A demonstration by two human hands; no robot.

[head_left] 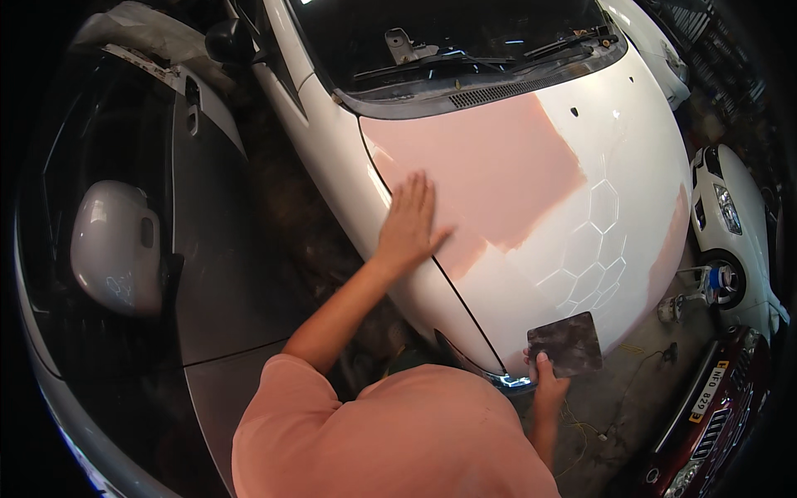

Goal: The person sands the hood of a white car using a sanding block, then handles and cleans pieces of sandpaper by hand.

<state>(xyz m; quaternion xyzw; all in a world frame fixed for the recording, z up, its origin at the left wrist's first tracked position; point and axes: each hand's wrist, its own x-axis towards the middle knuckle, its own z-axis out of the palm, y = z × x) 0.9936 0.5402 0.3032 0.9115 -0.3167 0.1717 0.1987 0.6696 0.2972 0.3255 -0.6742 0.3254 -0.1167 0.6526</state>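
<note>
Nearest the viewer is the worker's pink shirt [390, 440]. Just ahead, the right hand [545, 379] grasps a thin, dark square plate [573, 342] by its near left corner, thumb uppermost; the plate is held over the front edge of a white car's hood [639, 149]. Farther on, the left hand [407, 231] is released and holds nothing: its fingers are extended over the left margin of a pink, filler-like patch [506, 166], the palm spanning the boundary with the front fender [332, 158]. How firmly it presses, if at all, cannot be told. The patch, on the hood's left half, lies mainly to the right of and beyond these fingers; it is broad and irregular, without a distinct long axis. The left hand is the nearer to it, the right well apart. Beyond lies the windshield [465, 41].
</note>
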